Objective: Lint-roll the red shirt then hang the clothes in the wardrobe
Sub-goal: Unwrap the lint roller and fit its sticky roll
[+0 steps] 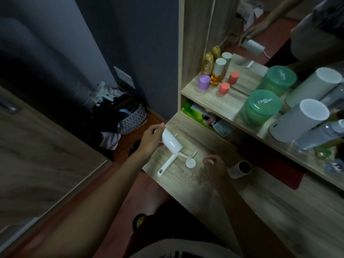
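Observation:
My left hand (151, 139) grips a white lint roll refill (171, 142) tilted just above the wooden desk (251, 211). Below it lies the white lint roller handle (167, 164) with its bare axle pointing right, and a small white round cap (190, 162) beside it. My right hand (216, 165) hovers over the desk with its fingers loosely curled, holding nothing. Just right of that hand lies another roll with a dark hollow core (240, 169). A red shirt (275, 164) lies on the desk under the shelf.
A shelf (214, 101) above the desk carries bottles, coloured caps, a green tub (260, 107) and a white cylinder (299, 120); a mirror stands behind them. A patterned bag (132, 116) and clothes sit on the floor at the left. A wardrobe door (37, 155) fills the left side.

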The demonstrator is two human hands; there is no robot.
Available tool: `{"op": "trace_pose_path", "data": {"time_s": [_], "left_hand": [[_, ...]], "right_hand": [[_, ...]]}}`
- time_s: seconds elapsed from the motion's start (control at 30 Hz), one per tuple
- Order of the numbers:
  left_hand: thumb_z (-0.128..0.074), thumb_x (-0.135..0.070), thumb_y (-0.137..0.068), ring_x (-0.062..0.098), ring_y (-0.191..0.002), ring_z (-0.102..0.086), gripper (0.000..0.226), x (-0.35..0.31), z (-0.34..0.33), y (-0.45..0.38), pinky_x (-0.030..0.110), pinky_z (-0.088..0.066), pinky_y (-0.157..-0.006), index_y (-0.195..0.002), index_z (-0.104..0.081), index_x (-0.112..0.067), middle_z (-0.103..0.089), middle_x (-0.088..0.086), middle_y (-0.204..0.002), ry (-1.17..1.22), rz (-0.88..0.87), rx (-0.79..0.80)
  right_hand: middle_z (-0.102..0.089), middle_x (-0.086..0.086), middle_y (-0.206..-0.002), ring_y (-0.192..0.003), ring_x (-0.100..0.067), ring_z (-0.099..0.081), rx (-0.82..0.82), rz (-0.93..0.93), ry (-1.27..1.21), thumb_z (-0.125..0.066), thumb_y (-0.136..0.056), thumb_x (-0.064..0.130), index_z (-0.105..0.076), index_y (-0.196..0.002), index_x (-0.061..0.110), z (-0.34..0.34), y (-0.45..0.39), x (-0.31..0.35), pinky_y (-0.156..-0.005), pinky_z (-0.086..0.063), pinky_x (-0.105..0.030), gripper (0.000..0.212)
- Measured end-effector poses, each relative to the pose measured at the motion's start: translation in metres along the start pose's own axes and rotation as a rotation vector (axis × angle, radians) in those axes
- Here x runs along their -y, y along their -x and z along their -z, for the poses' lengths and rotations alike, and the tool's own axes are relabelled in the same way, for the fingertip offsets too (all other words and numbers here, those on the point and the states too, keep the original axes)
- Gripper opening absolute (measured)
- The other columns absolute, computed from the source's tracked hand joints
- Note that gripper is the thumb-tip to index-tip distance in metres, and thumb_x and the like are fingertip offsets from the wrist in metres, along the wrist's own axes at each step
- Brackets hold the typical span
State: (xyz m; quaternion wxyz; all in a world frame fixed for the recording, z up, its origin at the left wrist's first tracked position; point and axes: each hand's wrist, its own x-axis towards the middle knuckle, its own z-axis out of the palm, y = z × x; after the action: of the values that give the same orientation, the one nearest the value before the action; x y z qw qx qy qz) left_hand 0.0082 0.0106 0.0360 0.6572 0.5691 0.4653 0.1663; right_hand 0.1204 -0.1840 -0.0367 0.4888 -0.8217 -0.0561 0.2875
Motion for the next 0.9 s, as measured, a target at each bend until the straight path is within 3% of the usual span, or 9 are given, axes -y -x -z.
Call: {"op": "trace_pose_path", "data": {"time_s": [0.1, 0.2, 0.33, 0.4, 0.53, 0.67, 0.77, 0.83, 0.9], "left_hand": [[-0.052, -0.039, -0.095, 0.022, -0.099, -0.063, 0.036, 0.001, 0.003, 0.0, 0.03, -0.057, -0.076, -0.112, -0.06, -0.008, -0.063, 0.013, -0.11, 0.007, 0.012, 0.002], [-0.051, -0.037, -0.095, 0.023, -0.1, -0.063, 0.034, 0.002, 0.005, 0.001, 0.029, -0.057, -0.073, -0.112, -0.059, -0.009, -0.063, 0.013, -0.111, 0.009, 0.026, -0.004], [-0.051, -0.039, -0.095, 0.023, -0.101, -0.063, 0.036, 0.005, 0.008, 0.001, 0.029, -0.056, -0.074, -0.113, -0.059, -0.009, -0.063, 0.011, -0.109, -0.003, 0.032, 0.0], [-0.05, -0.038, -0.095, 0.02, -0.098, -0.063, 0.035, 0.006, 0.009, 0.001, 0.028, -0.055, -0.074, -0.114, -0.059, -0.009, -0.063, 0.009, -0.106, -0.009, 0.029, 0.0], [-0.05, -0.037, -0.096, 0.015, -0.091, -0.063, 0.03, 0.007, 0.011, 0.002, 0.028, -0.055, -0.072, -0.109, -0.058, -0.012, -0.062, 0.005, -0.1, 0.01, 0.031, -0.005], [-0.05, -0.038, -0.096, 0.014, -0.092, -0.063, 0.031, 0.007, 0.014, 0.004, 0.026, -0.054, -0.071, -0.11, -0.058, -0.012, -0.063, 0.004, -0.1, 0.016, 0.032, 0.005], [-0.049, -0.04, -0.096, 0.015, -0.095, -0.063, 0.032, 0.008, 0.02, 0.004, 0.026, -0.055, -0.074, -0.108, -0.06, -0.012, -0.064, 0.005, -0.102, 0.016, 0.03, 0.018], [-0.049, -0.043, -0.095, 0.017, -0.096, -0.064, 0.034, 0.008, 0.026, 0.002, 0.028, -0.055, -0.076, -0.107, -0.06, -0.013, -0.064, 0.007, -0.103, 0.017, 0.028, 0.009], [-0.05, -0.05, -0.093, 0.018, -0.092, -0.064, 0.036, 0.009, 0.036, 0.0, 0.031, -0.055, -0.075, -0.102, -0.061, -0.016, -0.064, 0.008, -0.1, 0.0, 0.029, -0.023]], "right_hand": [[-0.062, 0.0, -0.067, -0.065, -0.021, -0.057, 0.007, -0.007, 0.037, -0.056, -0.077, -0.008, -0.064, -0.068, 0.019, -0.004, -0.003, -0.003, -0.053, -0.044, -0.018, 0.029], [-0.064, 0.003, -0.067, -0.074, -0.023, -0.061, 0.044, -0.002, 0.066, -0.053, -0.07, 0.002, -0.065, -0.065, 0.029, -0.009, -0.01, -0.012, -0.069, -0.048, -0.032, 0.029], [-0.069, -0.009, -0.096, -0.095, -0.025, -0.062, 0.034, 0.047, 0.092, -0.047, -0.071, 0.003, -0.071, -0.094, 0.011, -0.012, -0.005, -0.011, -0.086, -0.051, -0.038, 0.035], [-0.069, -0.011, -0.099, -0.093, -0.027, -0.063, 0.015, 0.129, 0.122, -0.045, -0.069, 0.011, -0.068, -0.103, 0.009, -0.012, -0.001, -0.011, -0.083, -0.052, -0.039, 0.042], [-0.069, -0.008, -0.091, -0.084, -0.024, -0.063, -0.008, 0.157, 0.152, -0.046, -0.066, 0.017, -0.063, -0.114, 0.011, -0.014, 0.006, -0.007, -0.069, -0.045, -0.029, 0.051], [-0.068, -0.011, -0.1, -0.086, -0.022, -0.059, -0.035, 0.193, 0.199, -0.044, -0.077, 0.017, -0.063, -0.111, 0.007, -0.017, 0.01, -0.007, -0.072, -0.042, -0.029, 0.041], [-0.066, -0.009, -0.115, -0.102, -0.026, -0.061, -0.036, 0.154, 0.269, -0.049, -0.092, 0.013, -0.062, -0.119, 0.01, -0.02, 0.006, -0.005, -0.08, -0.04, -0.028, 0.03], [-0.062, -0.006, -0.126, -0.115, -0.024, -0.057, -0.077, 0.136, 0.256, -0.051, -0.094, 0.019, -0.058, -0.127, 0.013, -0.022, 0.005, -0.002, -0.089, -0.038, -0.026, 0.034], [-0.058, -0.008, -0.133, -0.123, -0.024, -0.053, -0.157, 0.22, 0.215, -0.051, -0.094, 0.018, -0.056, -0.13, 0.013, -0.027, 0.007, 0.003, -0.1, -0.041, -0.033, 0.037]]}}
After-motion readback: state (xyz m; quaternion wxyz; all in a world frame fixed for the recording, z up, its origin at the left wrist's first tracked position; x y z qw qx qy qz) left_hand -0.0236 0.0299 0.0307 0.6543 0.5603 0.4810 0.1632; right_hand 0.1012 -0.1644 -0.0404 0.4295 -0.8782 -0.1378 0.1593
